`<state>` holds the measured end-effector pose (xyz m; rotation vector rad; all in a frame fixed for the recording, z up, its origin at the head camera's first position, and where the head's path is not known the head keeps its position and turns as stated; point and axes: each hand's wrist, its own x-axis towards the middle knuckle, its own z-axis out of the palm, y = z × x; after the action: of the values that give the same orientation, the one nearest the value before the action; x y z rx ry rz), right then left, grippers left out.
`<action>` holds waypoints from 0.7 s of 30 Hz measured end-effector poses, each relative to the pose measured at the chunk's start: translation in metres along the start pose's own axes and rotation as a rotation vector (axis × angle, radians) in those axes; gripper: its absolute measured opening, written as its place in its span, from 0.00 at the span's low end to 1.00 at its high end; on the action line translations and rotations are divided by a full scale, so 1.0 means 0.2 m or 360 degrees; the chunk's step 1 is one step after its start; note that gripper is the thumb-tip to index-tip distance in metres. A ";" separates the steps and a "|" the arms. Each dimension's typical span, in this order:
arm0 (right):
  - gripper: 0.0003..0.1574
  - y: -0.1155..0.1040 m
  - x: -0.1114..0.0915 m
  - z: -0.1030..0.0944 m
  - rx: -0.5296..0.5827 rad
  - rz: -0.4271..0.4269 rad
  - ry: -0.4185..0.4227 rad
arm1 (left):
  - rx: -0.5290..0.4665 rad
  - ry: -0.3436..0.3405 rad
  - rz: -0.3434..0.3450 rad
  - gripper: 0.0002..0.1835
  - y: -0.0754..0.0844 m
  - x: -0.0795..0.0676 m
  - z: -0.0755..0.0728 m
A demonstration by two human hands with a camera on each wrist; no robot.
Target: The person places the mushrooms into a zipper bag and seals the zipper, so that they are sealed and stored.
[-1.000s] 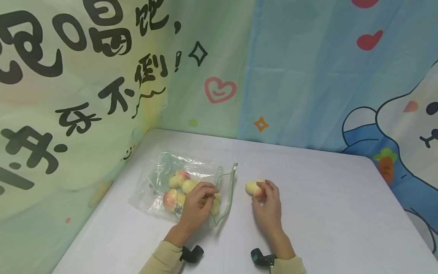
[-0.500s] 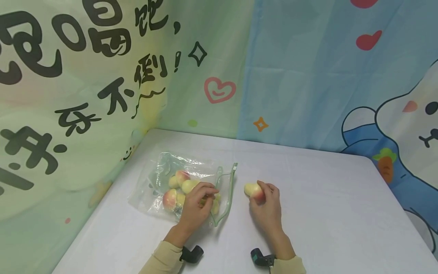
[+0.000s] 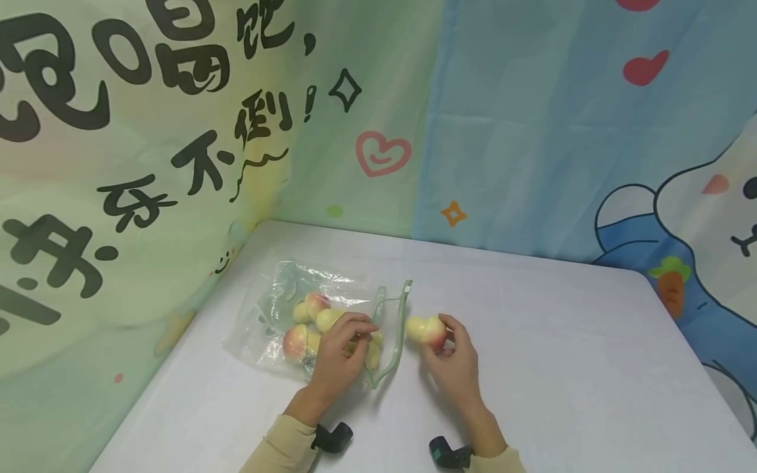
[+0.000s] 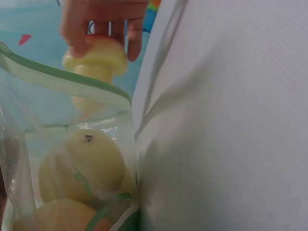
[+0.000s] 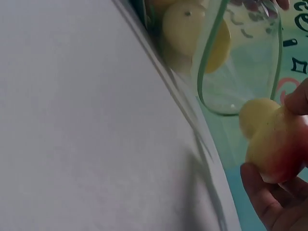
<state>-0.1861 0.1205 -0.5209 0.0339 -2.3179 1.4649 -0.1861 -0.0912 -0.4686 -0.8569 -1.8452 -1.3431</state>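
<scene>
My right hand (image 3: 454, 371) grips a yellow and red mushroom (image 3: 427, 330) by its cap, the pale stem pointing left at the bag. Fingers and thumb lie round the red cap in the right wrist view, where the mushroom (image 5: 276, 139) is just outside the bag's mouth. My left hand (image 3: 342, 351) pinches the upper side of a clear zip bag (image 3: 403, 315) with a green seal, and its mouth gapes to the right. Several yellow and red pieces (image 3: 294, 343) lie inside; a round yellow one (image 4: 96, 163) shows through the plastic. The left fingertips are partly hidden.
A white-covered table (image 3: 562, 368) lies beneath both hands. Behind it hangs a printed cloth (image 3: 520, 144), and another printed panel (image 3: 136, 276) borders the left side. Each wrist wears a black camera, such as the left wrist camera (image 3: 334, 438).
My right hand has taken hold of the mushroom and moved it left, closer to the bag's mouth. The left hand and the bag stay where they were.
</scene>
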 end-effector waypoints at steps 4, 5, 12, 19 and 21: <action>0.36 -0.03 -0.03 0.02 0.0027 -0.0112 -0.0105 | -0.0014 -0.0010 -0.0007 0.17 0.00 0.00 0.00; 0.36 -0.03 -0.03 0.03 0.0019 -0.0159 -0.0132 | -0.0017 -0.0011 -0.0008 0.17 0.00 0.00 0.00; 0.38 -0.03 -0.07 0.10 0.0039 -0.0420 -0.0288 | -0.0007 -0.0010 0.0009 0.18 0.00 0.00 0.00; 0.41 -0.02 -0.10 0.16 0.0030 -0.0590 -0.0346 | -0.0015 -0.0024 0.0001 0.18 0.00 0.00 0.00; 0.41 -0.02 -0.10 0.17 0.0038 -0.0616 -0.0348 | -0.0025 -0.0033 -0.0005 0.18 0.00 0.00 0.00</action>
<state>-0.1767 0.0856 -0.5361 0.6414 -2.2898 1.3422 -0.1857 -0.0904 -0.4697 -0.8796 -1.8549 -1.3569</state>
